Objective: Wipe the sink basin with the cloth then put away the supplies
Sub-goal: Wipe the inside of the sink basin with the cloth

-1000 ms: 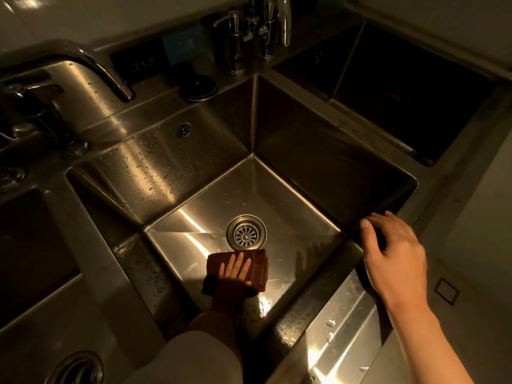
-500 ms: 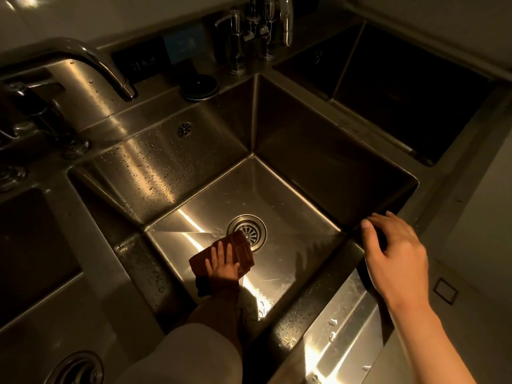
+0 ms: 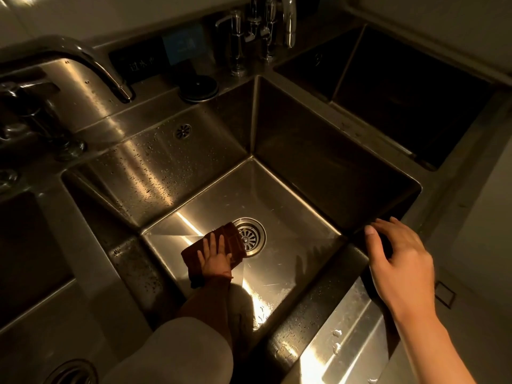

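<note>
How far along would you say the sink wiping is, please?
Done: nothing is plainly finished; the basin floor shines, but droplets dot the back wall. In hand: the left hand presses the cloth on the floor by the drain, the right hand at the rim. Left: the walls, then putting everything away.

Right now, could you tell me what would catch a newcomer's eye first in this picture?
The left hand presses a brown cloth flat on the lit floor of the steel sink basin, the cloth's corner at the round drain's edge. The right hand rests on the basin's near right rim, and water drops speckle the back wall.
</note>
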Available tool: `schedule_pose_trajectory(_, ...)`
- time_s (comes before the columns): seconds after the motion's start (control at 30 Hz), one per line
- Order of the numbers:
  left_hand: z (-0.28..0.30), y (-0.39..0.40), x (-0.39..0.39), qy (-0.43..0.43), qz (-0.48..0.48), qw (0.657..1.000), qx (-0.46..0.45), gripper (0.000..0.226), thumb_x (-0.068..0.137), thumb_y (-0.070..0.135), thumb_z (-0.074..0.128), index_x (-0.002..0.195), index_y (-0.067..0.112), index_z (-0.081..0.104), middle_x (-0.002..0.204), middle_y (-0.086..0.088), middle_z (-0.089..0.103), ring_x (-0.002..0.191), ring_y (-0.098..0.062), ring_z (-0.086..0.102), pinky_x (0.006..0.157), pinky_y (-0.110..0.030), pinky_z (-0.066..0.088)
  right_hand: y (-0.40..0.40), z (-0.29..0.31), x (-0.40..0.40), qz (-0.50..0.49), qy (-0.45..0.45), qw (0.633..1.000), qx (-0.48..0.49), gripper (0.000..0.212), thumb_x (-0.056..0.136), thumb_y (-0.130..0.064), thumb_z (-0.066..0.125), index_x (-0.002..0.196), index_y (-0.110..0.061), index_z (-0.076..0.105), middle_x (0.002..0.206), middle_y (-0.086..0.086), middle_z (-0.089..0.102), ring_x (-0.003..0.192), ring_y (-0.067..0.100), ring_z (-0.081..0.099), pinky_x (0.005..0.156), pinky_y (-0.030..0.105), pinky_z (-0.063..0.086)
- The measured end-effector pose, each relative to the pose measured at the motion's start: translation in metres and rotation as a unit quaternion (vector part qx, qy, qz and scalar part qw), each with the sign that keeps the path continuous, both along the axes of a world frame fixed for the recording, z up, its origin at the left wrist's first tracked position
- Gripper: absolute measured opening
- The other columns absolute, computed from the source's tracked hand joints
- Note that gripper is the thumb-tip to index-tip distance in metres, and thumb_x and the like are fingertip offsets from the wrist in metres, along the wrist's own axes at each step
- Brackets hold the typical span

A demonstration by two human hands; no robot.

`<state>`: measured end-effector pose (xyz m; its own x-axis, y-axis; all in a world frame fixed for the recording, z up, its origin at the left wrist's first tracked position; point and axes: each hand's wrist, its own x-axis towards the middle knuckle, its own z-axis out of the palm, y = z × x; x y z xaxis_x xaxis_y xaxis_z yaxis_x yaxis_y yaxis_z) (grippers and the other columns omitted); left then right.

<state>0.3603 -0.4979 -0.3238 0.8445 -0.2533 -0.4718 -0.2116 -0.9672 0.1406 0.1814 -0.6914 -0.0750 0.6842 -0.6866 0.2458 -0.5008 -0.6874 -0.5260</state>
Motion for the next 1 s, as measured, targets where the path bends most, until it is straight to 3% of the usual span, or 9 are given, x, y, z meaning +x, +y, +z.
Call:
schedule_pose_trajectory(0.53, 0.007, 0.005, 0.029, 0.001, -0.028, 0.999, -0.04, 0.062, 0.101, 0.034, 0.035, 0.153, 0.023, 0.003, 0.161, -0.005, -0.004, 0.148, -0.024, -0.005, 0.119, -0.045, 0.002, 0.0, -0.002, 0.0, -0.001, 0.013, 1.0, -0.002, 0.035, 0.093, -0.034, 0.046, 0.108, -0.007, 0.064, 0.114, 0.012, 0.064, 0.121, 0.024, 0.047, 0.099, 0.042, 0.035)
schedule_pose_trajectory(0.83, 0.01, 0.006, 0.014, 0.003, -0.017, 0.999, -0.032, 0.062, 0.101, 0.031, 0.035, 0.153, 0.023, 0.002, 0.161, -0.004, -0.005, 0.148, -0.024, -0.006, 0.119, -0.045, 0.003, 0.001, 0.0, 0.002, -0.005, 0.02, 1.0, 0.001, 0.045, 0.088, -0.04, 0.04, 0.108, -0.008, 0.064, 0.114, 0.011, 0.064, 0.121, 0.023, 0.048, 0.098, 0.04, 0.035)
schedule_pose_trajectory(1.0, 0.01, 0.001, -0.008, 0.013, 0.004, 1.0, -0.008, 0.062, 0.101, 0.034, 0.032, 0.153, 0.024, -0.002, 0.161, -0.003, -0.008, 0.148, -0.023, -0.007, 0.119, -0.044, 0.004, -0.001, 0.0, 0.002, -0.004, 0.024, 1.0, 0.003, 0.037, 0.094, -0.036, 0.046, 0.109, -0.007, 0.064, 0.115, 0.011, 0.064, 0.121, 0.022, 0.047, 0.097, 0.034, 0.032)
